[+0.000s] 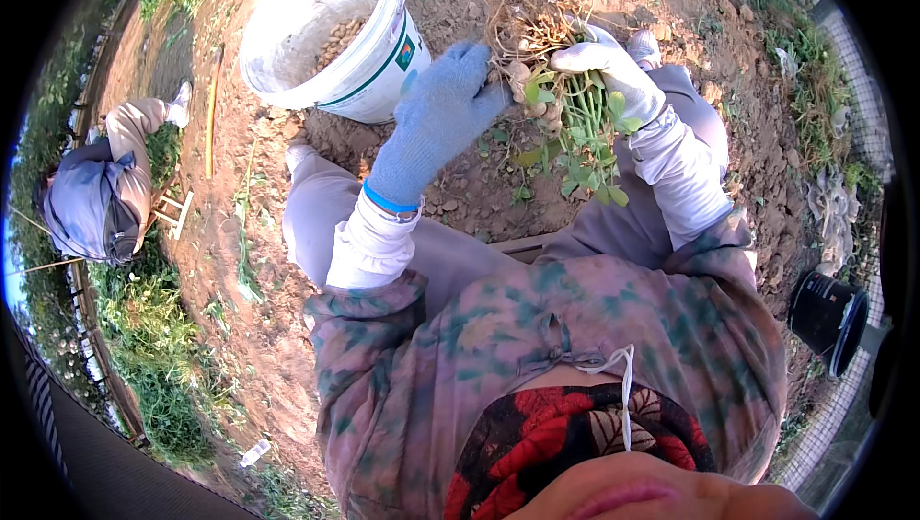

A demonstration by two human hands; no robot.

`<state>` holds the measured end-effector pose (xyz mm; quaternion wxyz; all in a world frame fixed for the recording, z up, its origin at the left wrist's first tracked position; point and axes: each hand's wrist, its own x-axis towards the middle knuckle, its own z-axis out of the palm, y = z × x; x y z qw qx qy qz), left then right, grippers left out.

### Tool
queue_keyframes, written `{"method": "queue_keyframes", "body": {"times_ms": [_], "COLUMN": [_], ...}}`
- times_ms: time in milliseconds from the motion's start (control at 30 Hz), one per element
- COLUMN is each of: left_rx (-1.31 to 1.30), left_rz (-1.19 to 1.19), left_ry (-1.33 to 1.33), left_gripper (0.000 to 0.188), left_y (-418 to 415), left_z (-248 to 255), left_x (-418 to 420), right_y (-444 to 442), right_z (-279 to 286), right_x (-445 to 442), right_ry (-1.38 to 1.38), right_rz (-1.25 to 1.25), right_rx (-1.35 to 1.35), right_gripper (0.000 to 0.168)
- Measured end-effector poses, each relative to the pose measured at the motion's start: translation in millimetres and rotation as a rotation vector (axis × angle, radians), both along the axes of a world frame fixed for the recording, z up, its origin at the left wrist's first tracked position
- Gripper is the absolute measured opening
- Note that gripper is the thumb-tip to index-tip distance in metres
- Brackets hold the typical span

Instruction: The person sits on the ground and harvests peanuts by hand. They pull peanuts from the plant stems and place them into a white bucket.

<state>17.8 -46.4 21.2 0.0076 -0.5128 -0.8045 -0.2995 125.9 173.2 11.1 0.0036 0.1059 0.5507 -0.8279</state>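
Observation:
My right hand (618,71), in a white glove, grips a pulled peanut plant (586,114) by its stems near the roots. The dirt-covered roots (539,31) point away from me, and the green leaves hang toward my lap. Several pale peanut pods (519,78) cling to the root end. At the left side of this cluster is my left hand (453,117) in a blue knit glove, thumb and fingers pinched around a pod that is mostly hidden. Just beyond that hand, a white plastic bucket (374,67) leans toward the left, with loose peanuts (341,38) inside.
Bare soil (460,189) lies between my knees. At far left, another person (100,182) bends over near a small wooden stool (172,211). A yellow pole (213,117) rests on the ground. A black bucket (826,319) lies at right by mesh netting (862,117).

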Motion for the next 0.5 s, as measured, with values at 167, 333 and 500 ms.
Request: {"method": "queue_keyframes", "body": {"times_ms": [167,333,500], "left_rx": [-0.260,-0.570,-0.477], "left_rz": [0.069,0.000,0.053], "left_ry": [0.212,0.234,0.010], "left_gripper": [0.022,0.024,0.030], "left_y": [-6.4,-3.3,-19.1], "left_z": [-21.0,-20.8,-33.3], "left_x": [4.6,6.0,-21.1], "right_y": [-15.5,-23.0,3.7], "right_z": [12.1,-4.5,-8.0], "right_x": [2.6,3.9,7.3], "right_ry": [0.042,-0.042,0.229], "right_rz": [0.116,0.018,0.068], "right_rx": [0.472,0.412,0.498], "right_gripper": [0.044,0.037,0.022]}}
